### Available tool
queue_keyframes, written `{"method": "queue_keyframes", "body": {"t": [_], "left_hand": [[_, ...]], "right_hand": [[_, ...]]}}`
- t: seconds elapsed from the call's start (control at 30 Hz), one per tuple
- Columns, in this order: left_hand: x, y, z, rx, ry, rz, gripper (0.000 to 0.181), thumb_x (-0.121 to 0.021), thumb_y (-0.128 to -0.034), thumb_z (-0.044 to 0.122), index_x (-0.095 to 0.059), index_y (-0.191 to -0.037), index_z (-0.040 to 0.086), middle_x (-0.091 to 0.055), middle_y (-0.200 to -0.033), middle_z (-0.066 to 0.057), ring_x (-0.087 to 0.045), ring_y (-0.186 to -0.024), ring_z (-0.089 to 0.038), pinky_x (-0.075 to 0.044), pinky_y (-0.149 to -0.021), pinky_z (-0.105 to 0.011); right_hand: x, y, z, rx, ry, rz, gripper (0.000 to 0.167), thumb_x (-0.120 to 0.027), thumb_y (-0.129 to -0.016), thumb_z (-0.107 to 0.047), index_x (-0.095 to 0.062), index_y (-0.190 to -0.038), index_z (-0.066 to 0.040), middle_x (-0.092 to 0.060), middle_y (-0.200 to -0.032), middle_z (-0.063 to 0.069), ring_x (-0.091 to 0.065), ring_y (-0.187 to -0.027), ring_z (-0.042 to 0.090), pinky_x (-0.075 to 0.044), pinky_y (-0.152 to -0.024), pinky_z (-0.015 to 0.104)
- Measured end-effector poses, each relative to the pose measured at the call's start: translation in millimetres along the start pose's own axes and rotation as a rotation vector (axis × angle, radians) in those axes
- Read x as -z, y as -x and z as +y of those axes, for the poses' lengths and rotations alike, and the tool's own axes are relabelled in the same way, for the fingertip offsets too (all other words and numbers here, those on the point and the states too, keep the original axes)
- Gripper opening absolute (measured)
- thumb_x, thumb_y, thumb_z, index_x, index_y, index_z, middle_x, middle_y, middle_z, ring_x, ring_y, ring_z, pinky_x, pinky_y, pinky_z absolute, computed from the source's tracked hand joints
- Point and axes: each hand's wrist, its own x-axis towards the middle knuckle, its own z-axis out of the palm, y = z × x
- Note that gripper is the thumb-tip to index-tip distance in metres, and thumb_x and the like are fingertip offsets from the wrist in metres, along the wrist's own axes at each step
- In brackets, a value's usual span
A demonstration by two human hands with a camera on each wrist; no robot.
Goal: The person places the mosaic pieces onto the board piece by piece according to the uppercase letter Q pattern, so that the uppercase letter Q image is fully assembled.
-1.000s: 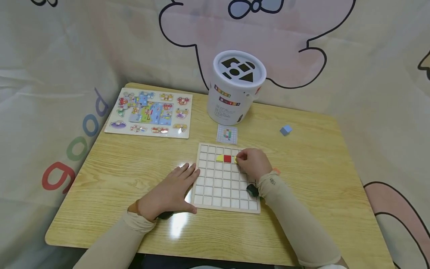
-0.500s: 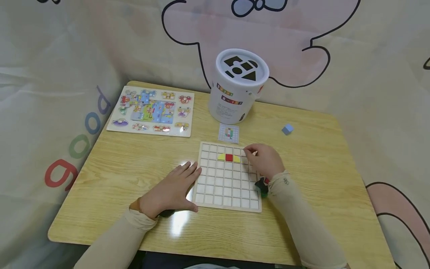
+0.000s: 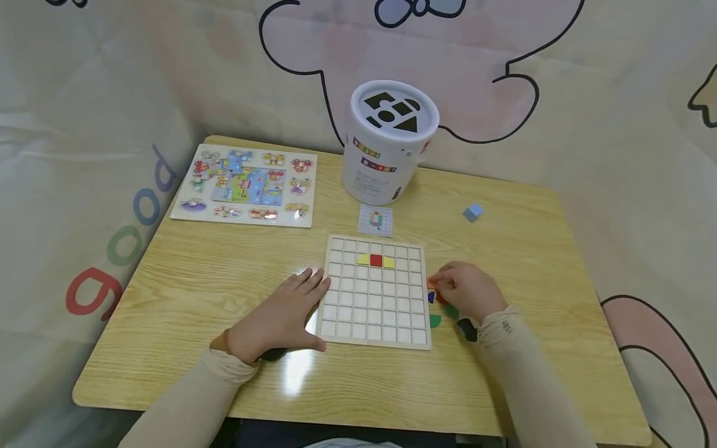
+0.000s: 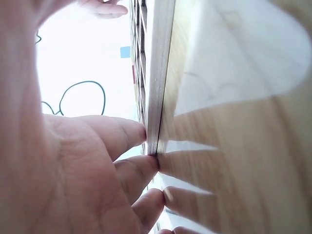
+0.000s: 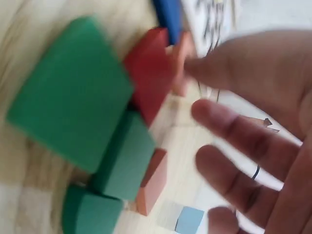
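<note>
A white gridded board [image 3: 372, 311] with a wooden frame lies before me, bearing a red square tile [image 3: 376, 260] between two yellow tiles [image 3: 389, 262] in an upper row. Spread fingers of my left hand [image 3: 274, 320] touch the board's left edge. My right hand [image 3: 470, 291] is beside the right edge, over loose coloured blocks. In the right wrist view its thumb and fingers are apart, with the thumb tip at an orange block [image 5: 181, 80]. Near it are a red block [image 5: 151, 73], a blue block [image 5: 168, 19] and a large green block [image 5: 73, 97], somewhat blurred.
A small pattern card [image 3: 376, 221] lies beyond the board, before a white bucket [image 3: 376, 177] with shaped holes in its lid. At the back left is a picture puzzle board [image 3: 193, 190]. A light blue cube [image 3: 473, 213] sits at the right on the wooden table [image 3: 538, 261].
My right hand has let go of the right yellow tile on the board and moved right and nearer to the loose blocks. The left hand has stayed at the board's edge.
</note>
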Motion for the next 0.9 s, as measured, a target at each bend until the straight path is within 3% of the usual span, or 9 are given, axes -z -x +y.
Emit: {"method": "queue_keyframes", "body": {"t": [0.23, 0.47, 0.73, 0.9], "left_hand": [[-3.3, 3.0, -4.1, 0.003, 0.002, 0.014, 0.127, -0.085, -0.0784, 0.069, -0.025, -0.170, 0.004, -0.016, -0.176, -0.018, -0.011, -0.162, -0.040, -0.013, -0.129, -0.057], [-1.4, 1.7, -2.8, 0.003, -0.006, 0.019, 0.127, -0.086, -0.0781, 0.067, -0.026, -0.170, 0.004, -0.017, -0.175, -0.018, -0.010, -0.162, -0.039, -0.013, -0.129, -0.056], [-2.0, 0.0, -2.5, 0.001, -0.023, 0.015, 0.127, -0.085, -0.0780, 0.069, -0.025, -0.170, 0.004, -0.016, -0.176, -0.017, -0.010, -0.162, -0.039, -0.014, -0.129, -0.056], [-0.8, 0.0, -1.4, -0.007, -0.008, 0.020, 0.127, -0.086, -0.0784, 0.068, -0.026, -0.169, 0.003, -0.017, -0.175, -0.018, -0.011, -0.162, -0.039, -0.014, -0.129, -0.057]], "right_hand": [[-7.9, -5.8, -7.3, 0.105, 0.069, 0.026, 0.018, -0.081, -0.093, -0.016, -0.086, -0.110, -0.012, -0.077, -0.119, 0.006, -0.071, -0.111, 0.032, -0.059, -0.092, 0.053], [-7.3, -9.2, -4.1, 0.086, 0.106, 0.029, 0.022, -0.082, -0.090, -0.011, -0.086, -0.111, -0.014, -0.079, -0.114, 0.005, -0.074, -0.105, 0.030, -0.060, -0.088, 0.052], [-6.3, -11.4, -2.2, 0.061, 0.157, 0.056, 0.020, -0.082, -0.089, -0.019, -0.087, -0.107, -0.014, -0.080, -0.100, 0.002, -0.073, -0.082, 0.020, -0.061, -0.069, 0.043], [1.3, -9.1, -17.6, 0.031, 0.136, 0.155, 0.012, -0.081, -0.090, -0.021, -0.085, -0.098, -0.013, -0.078, -0.091, 0.002, -0.058, -0.060, 0.014, -0.047, -0.049, 0.033]]}}
